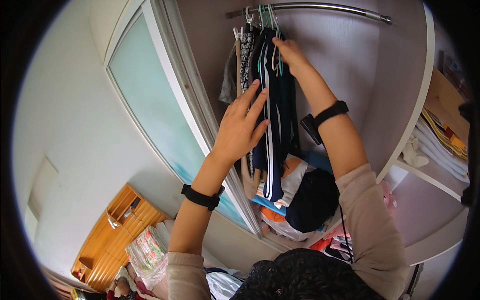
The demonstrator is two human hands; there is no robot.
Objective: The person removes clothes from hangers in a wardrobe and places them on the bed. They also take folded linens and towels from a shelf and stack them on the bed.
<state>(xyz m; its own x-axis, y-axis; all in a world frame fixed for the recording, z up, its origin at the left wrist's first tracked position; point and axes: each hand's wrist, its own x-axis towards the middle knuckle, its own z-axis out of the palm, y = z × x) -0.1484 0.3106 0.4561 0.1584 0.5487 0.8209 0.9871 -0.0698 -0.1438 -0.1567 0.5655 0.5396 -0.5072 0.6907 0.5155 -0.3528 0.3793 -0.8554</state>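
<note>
Several garments hang at the left end of a metal closet rod (330, 6). Among them are navy trousers with white side stripes (267, 112), a black-and-white patterned garment (246, 56) and a beige garment (238, 71). My left hand (240, 122) lies against or just before the striped trousers, fingers spread, holding nothing. Higher up, my right hand (290, 54) is at white and teal hangers (279, 63) beside the trousers; its thumb and fingers are around the hanger area, but the grip is partly hidden. Dark green clothing (288, 101) hangs below that hand.
A sliding door with a frosted teal panel (153, 93) stands left of the closet opening. Below the hanging clothes lie piled clothes, with a black one (315, 200) on top. Shelves with folded white cloth (438, 150) are at right. A wooden headboard (112, 232) shows at lower left.
</note>
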